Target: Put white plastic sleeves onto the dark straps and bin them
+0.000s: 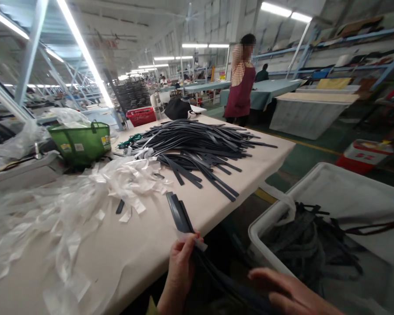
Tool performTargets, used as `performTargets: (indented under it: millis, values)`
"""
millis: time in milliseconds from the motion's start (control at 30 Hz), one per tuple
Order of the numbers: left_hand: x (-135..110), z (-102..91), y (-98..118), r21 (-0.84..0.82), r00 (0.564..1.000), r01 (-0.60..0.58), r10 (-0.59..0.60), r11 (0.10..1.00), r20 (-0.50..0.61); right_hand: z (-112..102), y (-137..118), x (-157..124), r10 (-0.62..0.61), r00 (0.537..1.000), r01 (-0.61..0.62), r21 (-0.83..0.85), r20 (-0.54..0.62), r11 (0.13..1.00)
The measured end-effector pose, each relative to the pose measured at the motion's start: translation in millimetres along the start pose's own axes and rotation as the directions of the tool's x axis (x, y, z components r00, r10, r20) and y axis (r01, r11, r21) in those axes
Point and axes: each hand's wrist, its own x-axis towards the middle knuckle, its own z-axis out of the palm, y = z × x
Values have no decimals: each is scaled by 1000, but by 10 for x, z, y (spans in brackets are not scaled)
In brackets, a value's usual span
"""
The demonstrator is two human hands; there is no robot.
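My left hand (184,258) is closed around a bundle of dark strips (179,212) near its end. A white paper-like band (200,243) goes across the bundle under my thumb and fingers; whether it circles fully is hidden. The bundle's end rests over the table edge, and the rest hangs toward my lap in shadow. My right hand (289,291) is lower right beside the hanging strips, fingers stretched out and apart, with nothing seen in it. A large pile of similar dark strips (197,140) lies further back on the table.
White scrap strips (68,205) cover the left of the table (144,253). A green bag (82,144), red basket (141,116) and black cap (177,108) stand behind. At right, a white bin (265,240) holds dark strips. A person in an apron (241,92) stands beyond.
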Motion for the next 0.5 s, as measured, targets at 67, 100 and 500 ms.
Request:
performTargets:
  millis: [67, 100, 500]
  values:
    - [-104, -16, -51, 134, 993, -49, 34, 990, 111, 153, -442, 438, -118, 989, 93, 250, 87, 964]
    - [-154, -31, -79, 205, 985, -66, 31, 977, 171, 231, -629, 659, -185, 978, 143, 335, 97, 931]
    - [-455, -212, -154, 452, 950, -47, -99, 891, 295, 903, -1151, 1513, -56, 982, -103, 764, 179, 636]
